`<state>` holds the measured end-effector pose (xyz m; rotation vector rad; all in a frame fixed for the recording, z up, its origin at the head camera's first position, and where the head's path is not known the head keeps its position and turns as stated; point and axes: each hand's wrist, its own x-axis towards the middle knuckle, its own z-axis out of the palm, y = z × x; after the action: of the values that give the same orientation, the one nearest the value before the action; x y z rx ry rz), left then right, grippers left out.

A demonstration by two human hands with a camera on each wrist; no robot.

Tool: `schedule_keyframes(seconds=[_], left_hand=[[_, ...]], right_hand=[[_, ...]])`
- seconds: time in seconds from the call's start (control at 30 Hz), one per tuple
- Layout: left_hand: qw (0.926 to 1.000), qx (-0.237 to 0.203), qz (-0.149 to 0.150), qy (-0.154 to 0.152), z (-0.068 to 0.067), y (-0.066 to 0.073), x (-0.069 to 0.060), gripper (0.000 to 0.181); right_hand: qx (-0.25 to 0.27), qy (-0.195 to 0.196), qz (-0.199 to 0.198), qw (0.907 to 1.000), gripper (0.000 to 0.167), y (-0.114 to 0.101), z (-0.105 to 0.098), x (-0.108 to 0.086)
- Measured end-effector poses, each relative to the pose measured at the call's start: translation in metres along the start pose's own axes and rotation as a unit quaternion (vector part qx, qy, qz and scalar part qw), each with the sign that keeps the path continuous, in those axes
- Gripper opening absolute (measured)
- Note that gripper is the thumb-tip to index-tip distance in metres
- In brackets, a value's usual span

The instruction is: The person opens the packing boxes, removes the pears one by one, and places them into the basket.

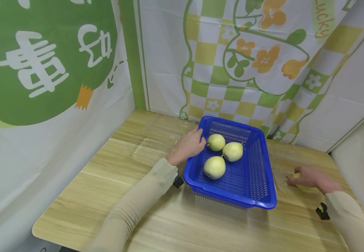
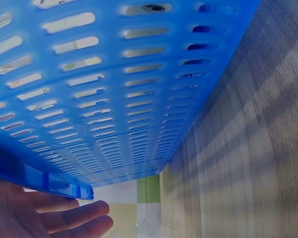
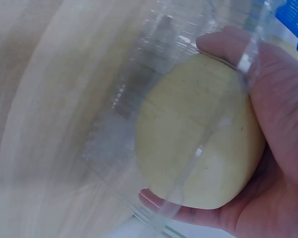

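Note:
A blue plastic basket [image 1: 265, 175] with slotted walls holds three pale yellow pears [image 1: 214, 167]. At its left side, my left hand [image 1: 189, 145] grips the rim. In the left wrist view some fingers [image 2: 79, 218] show beneath that rim, beside the slotted wall. To the right of the basket, my right hand [image 1: 309, 176] holds another pear [image 3: 198, 134], with thumb and fingers on opposite sides. Clear plastic packaging [image 3: 121, 99] lies around this pear, and one transparent edge crosses in front of it. From the head view the hand hides most of that pear.
More clear plastic packaging [image 1: 150, 148] lies on the wooden table [image 1: 84, 196] left of the basket. A printed curtain [image 1: 207, 75] hangs right behind the table, and a white and green cloth [image 1: 84, 101] hangs along the left.

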<state>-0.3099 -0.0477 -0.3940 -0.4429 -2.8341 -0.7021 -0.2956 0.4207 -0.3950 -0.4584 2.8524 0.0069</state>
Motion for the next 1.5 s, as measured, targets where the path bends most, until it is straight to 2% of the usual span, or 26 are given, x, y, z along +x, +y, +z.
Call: schedule_keyframes(seconds=[0.27,0.53,0.77,1.03,1.23,1.5], left_hand=[[1.0000,0.000,0.001,0.000,0.000,0.000,0.000,0.057],[0.9998,-0.003,0.014,0.015,0.000,0.001,-0.001,0.054],[0.9995,0.002,0.018,0.027,0.000,0.001,-0.001,0.052],[0.9997,-0.001,0.019,0.017,0.000,0.001,0.000,0.053],[0.9998,-0.007,0.013,0.010,0.000,0.001,-0.001,0.054],[1.0000,-0.006,0.005,0.005,0.000,0.001,-0.002,0.056]], right_hand=[[-0.005,0.039,-0.022,0.9990,0.058,0.002,-0.012,-0.006],[-0.013,0.054,-0.008,0.9984,0.066,-0.013,-0.038,-0.012],[-0.034,0.090,-0.017,0.9952,0.059,-0.023,-0.054,-0.012],[-0.021,0.109,-0.025,0.9935,0.061,-0.035,-0.073,-0.015],[-0.009,0.128,-0.045,0.9908,0.051,-0.046,-0.083,-0.015],[-0.010,0.145,-0.057,0.9877,0.046,-0.065,-0.091,-0.013]])
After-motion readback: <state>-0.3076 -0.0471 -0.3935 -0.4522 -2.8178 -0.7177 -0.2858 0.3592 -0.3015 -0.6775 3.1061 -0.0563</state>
